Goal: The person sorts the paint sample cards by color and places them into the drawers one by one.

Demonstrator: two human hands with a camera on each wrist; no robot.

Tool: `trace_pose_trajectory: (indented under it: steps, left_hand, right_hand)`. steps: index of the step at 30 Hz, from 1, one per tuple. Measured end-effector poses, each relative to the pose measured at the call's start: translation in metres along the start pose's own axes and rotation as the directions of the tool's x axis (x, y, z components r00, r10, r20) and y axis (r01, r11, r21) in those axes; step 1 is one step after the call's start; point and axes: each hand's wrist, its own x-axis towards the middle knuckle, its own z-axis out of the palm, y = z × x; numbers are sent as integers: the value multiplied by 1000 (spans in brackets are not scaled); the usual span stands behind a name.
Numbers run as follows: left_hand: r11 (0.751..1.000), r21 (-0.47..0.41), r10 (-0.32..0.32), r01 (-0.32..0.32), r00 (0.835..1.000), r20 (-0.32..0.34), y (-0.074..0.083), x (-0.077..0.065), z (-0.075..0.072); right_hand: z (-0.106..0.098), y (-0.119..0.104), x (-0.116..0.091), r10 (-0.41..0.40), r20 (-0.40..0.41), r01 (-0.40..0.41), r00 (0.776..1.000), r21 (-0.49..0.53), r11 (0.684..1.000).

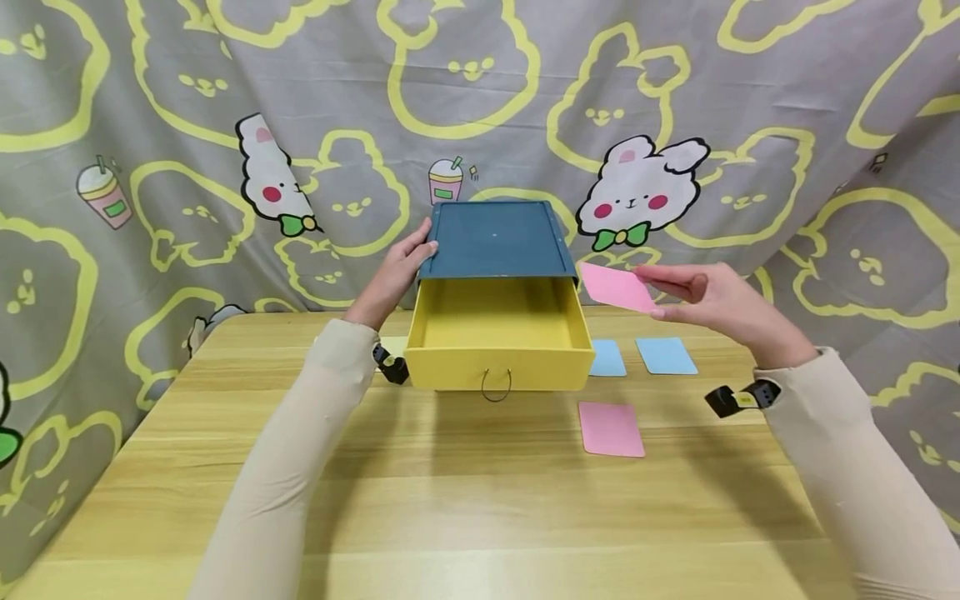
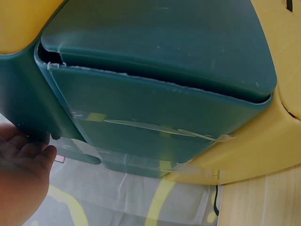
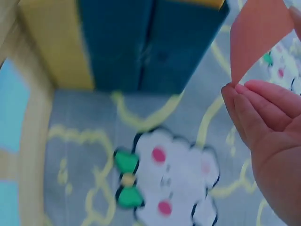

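The left hand (image 1: 396, 273) has its fingers bent against the left edge of a dark blue cabinet (image 1: 495, 237), gripping it near the back; a black wrist device (image 1: 392, 364) sits below the sleeve cuff. Just beside the cabinet, a pale yellow card (image 1: 393, 344) shows in part on the wooden surface (image 1: 450, 517). The cabinet's yellow drawer (image 1: 457, 369) stands pulled out toward the person, a thin dark loop handle (image 1: 496, 397) hanging on its front. To its right, a blue card (image 1: 609, 360) lies partly hidden by the drawer, and a pink card (image 1: 612, 430) lies nearer the person. Above them a second pink card (image 1: 617, 286) is held in the air, tilted, beside the cabinet; a second blue card (image 1: 666, 356) lies beneath. The right hand (image 1: 708, 302) pinches that raised card by its right edge, thumb and fingers nearly closed on it
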Motion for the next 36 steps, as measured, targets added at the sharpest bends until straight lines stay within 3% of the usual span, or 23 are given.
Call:
trace_pose_trajectory:
  steps: [7,12,18,26,31,36]
  left_hand:
    - [1000,4,-9,9,1000,2,-1,0,0]
    - [1000,5,-16,16,1000,12,8,-5,2]
    - [1000,-7,-27,27,999,29,20,-13,3]
    - [1000,3,-21,21,1000,2,-2,-2,-1]
    - [1000,-6,-19,19,1000,13,0,-2,0]
    - [1000,-6,-22,22,1000,22,13,-9,2]
  right_hand:
    - [26,-36,16,-36,73,30,997,91,995]
    - [48,-50,27,-81,113,86,990,-36,996]
    - [66,-61,32,-110,120,132,987,-191,973]
    - [76,-61,33,-106,85,123,991,-234,964]
    - [71,-54,21,-94,40,100,995,-181,978]
    - [63,-35,-6,-117,-75,105,990,-142,984]
